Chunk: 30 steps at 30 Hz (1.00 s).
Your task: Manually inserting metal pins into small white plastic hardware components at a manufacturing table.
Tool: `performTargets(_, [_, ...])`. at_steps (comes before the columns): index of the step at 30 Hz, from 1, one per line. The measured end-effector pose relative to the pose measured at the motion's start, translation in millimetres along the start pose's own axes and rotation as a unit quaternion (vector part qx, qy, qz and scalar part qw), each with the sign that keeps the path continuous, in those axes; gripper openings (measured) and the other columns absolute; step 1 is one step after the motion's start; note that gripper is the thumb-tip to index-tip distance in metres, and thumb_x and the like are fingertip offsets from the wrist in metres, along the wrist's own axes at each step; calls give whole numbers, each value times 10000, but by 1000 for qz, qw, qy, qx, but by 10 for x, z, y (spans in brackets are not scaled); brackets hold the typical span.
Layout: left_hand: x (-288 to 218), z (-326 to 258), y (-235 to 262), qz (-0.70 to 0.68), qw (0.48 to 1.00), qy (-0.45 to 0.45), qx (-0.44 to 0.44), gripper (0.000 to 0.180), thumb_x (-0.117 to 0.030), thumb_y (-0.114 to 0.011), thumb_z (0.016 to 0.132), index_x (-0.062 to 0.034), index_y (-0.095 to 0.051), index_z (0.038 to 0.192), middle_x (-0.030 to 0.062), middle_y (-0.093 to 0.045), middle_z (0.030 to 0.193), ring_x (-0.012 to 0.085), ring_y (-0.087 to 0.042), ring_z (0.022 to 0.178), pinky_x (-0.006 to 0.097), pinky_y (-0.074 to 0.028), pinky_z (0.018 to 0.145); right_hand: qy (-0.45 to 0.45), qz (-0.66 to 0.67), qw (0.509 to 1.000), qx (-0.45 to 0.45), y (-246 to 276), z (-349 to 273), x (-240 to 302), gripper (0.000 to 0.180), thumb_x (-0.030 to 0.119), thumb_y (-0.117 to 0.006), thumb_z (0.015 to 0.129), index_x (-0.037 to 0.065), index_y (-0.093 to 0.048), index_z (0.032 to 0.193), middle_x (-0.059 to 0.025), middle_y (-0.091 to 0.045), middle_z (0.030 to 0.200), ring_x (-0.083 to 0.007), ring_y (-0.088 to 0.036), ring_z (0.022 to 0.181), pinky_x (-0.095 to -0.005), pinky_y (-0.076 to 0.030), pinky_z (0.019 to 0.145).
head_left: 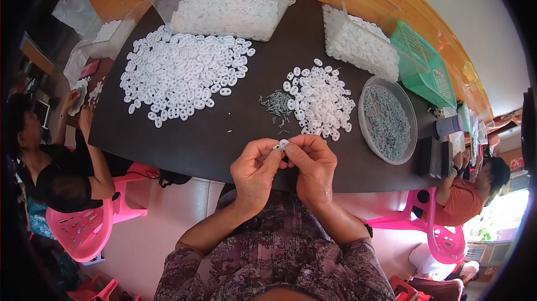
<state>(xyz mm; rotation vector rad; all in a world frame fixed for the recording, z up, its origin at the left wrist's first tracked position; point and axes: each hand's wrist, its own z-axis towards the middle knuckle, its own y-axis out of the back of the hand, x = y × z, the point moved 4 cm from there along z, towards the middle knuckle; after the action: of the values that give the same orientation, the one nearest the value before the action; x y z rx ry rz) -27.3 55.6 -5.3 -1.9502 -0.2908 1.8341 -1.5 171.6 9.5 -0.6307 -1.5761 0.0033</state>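
Observation:
Close to the table's front edge, my left hand [254,168] and my right hand [311,166] meet, thumbs and fingertips pinched together. Between them is a small white oval plastic piece [283,144] with holes; the fingers cover part of it. Just beyond lies a pile of similar white plastic pieces [321,102]. At that pile's left side sits a small heap of grey screws [277,104], with a few strays nearer my fingertips. A much larger heap of white two-holed oval pieces [184,72] spreads over the table's left side.
A clear bin of white pieces [221,16] stands at the back, another clear bin [363,44] right of it. A round tub of grey screws [386,119] and a green basket [425,66] are on the right. One person [61,161] sits left, another [470,195] right.

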Motion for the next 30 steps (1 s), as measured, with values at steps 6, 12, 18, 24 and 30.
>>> performTargets(6, [-2, -10, 16, 4, 1000, 10, 15, 195, -3, -578, 900, 31, -583, 1091, 59, -645, 857, 95, -620, 694, 189, -465, 590, 29, -60, 998, 9, 31, -1, 23, 98, -7, -616, 868, -31, -623, 963, -40, -646, 863, -78, -584, 774, -216, -479, 696])
performTargets(12, [-16, -1, 66, 39, 998, 10, 48, 284, -3, -581, 898, 27, -571, 1181, 48, -631, 834, 100, -618, 692, 192, -456, 582, 45, -114, 992, 22, 42, -2, 16, 97, -9, -599, 880, -26, -643, 964, -20, -649, 861, -60, -576, 791, -204, -474, 709])
performTargets(18, [4, 14, 86, 48, 997, 12, 61, 289, -16, -596, 895, 18, -586, 1182, 40, -634, 841, 88, -616, 705, 187, -452, 584, 57, -128, 990, 35, 27, 11, 27, 100, -22, -590, 881, -19, -637, 970, -11, -646, 863, -56, -574, 796, -205, -477, 707])
performTargets(24, [44, 41, 94, -22, 997, 36, 69, 277, -34, -584, 909, 27, -585, 1179, 51, -651, 881, 87, -617, 725, 190, -455, 597, 100, -175, 978, 57, -25, -27, 84, 98, -34, -574, 886, -18, -595, 981, -27, -630, 835, -66, -576, 764, -225, -490, 643])
performTargets(30, [27, 69, 131, -46, 996, 37, 71, 252, -26, -587, 906, 39, -600, 1149, 67, -658, 902, 86, -585, 697, 201, -463, 609, 259, -345, 897, 97, -79, -46, 204, 266, -55, -671, 768, 4, -598, 1017, -73, -622, 866, -143, -557, 713, -269, -465, 610])
